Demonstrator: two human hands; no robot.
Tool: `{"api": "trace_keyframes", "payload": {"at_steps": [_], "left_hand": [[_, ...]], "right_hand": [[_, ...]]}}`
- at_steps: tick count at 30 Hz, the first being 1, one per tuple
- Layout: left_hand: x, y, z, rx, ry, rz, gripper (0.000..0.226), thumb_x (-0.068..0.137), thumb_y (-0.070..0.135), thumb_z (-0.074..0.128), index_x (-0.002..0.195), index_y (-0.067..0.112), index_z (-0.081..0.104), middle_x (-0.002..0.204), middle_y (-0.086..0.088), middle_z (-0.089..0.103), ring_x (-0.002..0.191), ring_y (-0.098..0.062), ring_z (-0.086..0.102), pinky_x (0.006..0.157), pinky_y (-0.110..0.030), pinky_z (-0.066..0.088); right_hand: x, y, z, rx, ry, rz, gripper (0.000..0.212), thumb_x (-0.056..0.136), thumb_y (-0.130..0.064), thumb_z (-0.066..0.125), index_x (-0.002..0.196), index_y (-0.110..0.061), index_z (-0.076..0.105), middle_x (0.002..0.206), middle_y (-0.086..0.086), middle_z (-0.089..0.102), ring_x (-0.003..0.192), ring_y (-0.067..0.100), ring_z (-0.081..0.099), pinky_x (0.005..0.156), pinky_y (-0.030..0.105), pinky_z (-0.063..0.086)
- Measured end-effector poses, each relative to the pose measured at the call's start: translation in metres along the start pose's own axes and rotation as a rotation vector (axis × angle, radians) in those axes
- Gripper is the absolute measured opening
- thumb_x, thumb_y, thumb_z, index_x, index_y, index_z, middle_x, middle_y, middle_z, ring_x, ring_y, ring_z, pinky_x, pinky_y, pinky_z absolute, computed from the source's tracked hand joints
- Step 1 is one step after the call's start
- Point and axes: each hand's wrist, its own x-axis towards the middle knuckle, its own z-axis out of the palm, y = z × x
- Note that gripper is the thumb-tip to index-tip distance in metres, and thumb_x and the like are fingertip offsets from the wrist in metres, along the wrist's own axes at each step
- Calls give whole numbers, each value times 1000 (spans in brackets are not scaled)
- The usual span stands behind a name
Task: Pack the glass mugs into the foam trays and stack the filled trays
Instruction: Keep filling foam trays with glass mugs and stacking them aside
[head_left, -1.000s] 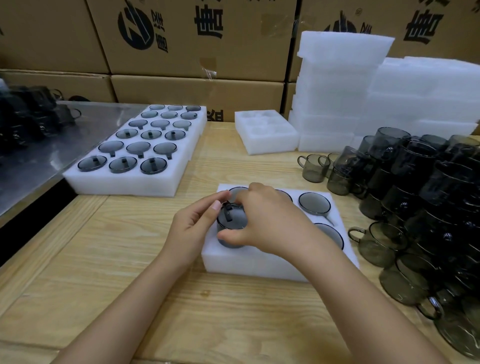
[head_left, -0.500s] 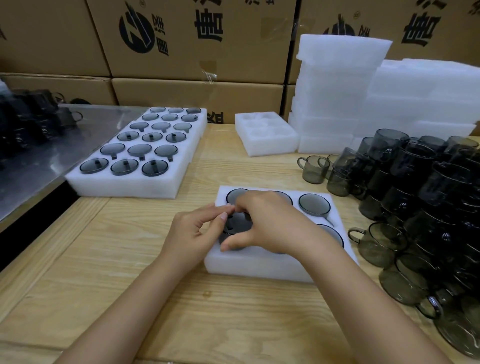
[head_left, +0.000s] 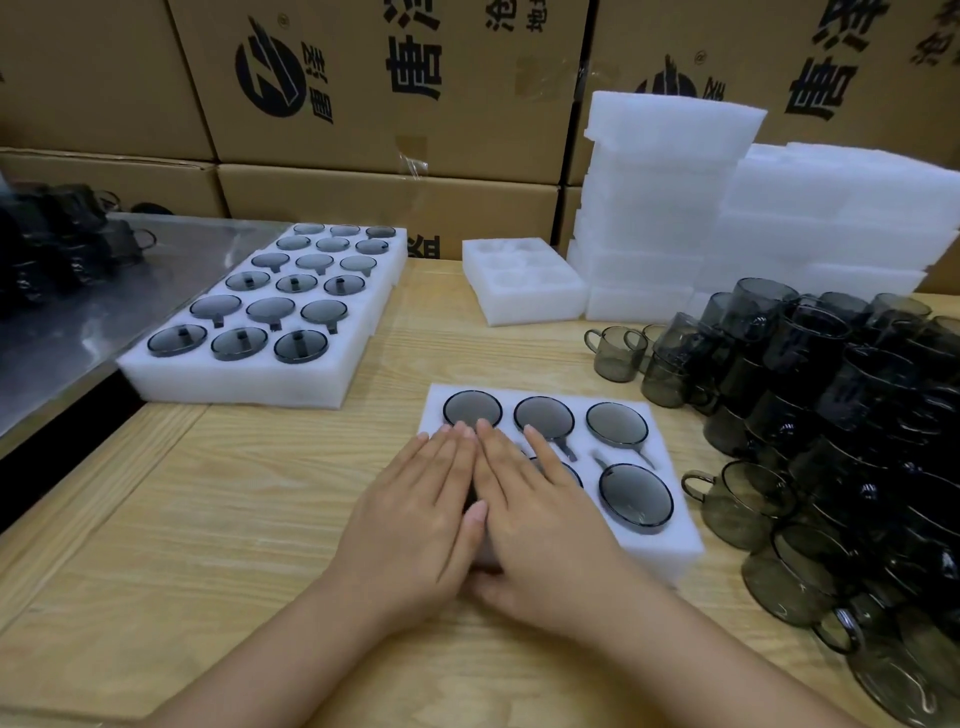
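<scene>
As fingers lie straight, left hand (head_left: 415, 514), right hand (head_left: 540, 519) press flat on foam tray (head_left: 675, 551); mugs (head_left: 636, 496) seated just right.

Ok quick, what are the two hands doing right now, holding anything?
Left hand: open, lying flat on the foam tray, holding nothing.
Right hand: open, flat on the same tray beside it, holding nothing.

Left hand (head_left: 415, 514) and right hand (head_left: 540, 519) lie flat, palms down, side by side, touching; fingers straight, pointing away; forearms bare.
</scene>
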Motion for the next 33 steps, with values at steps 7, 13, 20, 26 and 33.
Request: {"api": "trace_keyframes", "payload": {"at_steps": [7, 13, 20, 26, 33], "left_hand": [[-1, 4, 4, 121, -42, -2, 60, 87, 30, 31, 123, -10, 58, 127, -23, 59, 123, -37, 53, 105, -44, 29], [-21, 7, 13, 250, 85, 56, 63, 99, 37, 23, 120, -10, 59, 124, -27, 59, 119, -40, 56, 101, -48, 36], [-15, 13, 12, 264, 72, 25, 62, 96, 33, 23, 108, -6, 69, 109, -28, 67, 104, -38, 66, 93, -48, 52], [-13, 10, 9, 176, 144, 6, 49, 85, 29, 41, 106, -4, 71, 108, -23, 69, 104, -34, 67, 100, -44, 40], [-17, 3, 11, -284, 86, -476, 76, 87, 54, 18, 144, 7, 38, 151, -6, 35, 143, -16, 28, 118, -37, 6]], "right_hand": [[1, -10, -3, -13, 14, 199, 73, 74, -46, 41, 134, -7, 51, 139, 9, 50, 133, 22, 41, 100, 64, 34], [-16, -15, 15, -7, 223, 234, 59, 76, -37, 44, 119, -3, 64, 124, 14, 62, 118, 25, 58, 91, 54, 48], [-16, -18, 8, -17, 212, 260, 52, 74, -33, 47, 118, -12, 66, 121, 8, 65, 113, 22, 61, 88, 54, 50], [-21, -17, 4, 8, 175, 278, 62, 75, -42, 42, 123, -8, 62, 127, 10, 60, 120, 23, 56, 94, 55, 46], [-44, 25, -12, 342, 436, 482, 65, 90, -55, 36, 129, -8, 56, 138, 9, 51, 130, 23, 46, 105, 40, 36]]}}
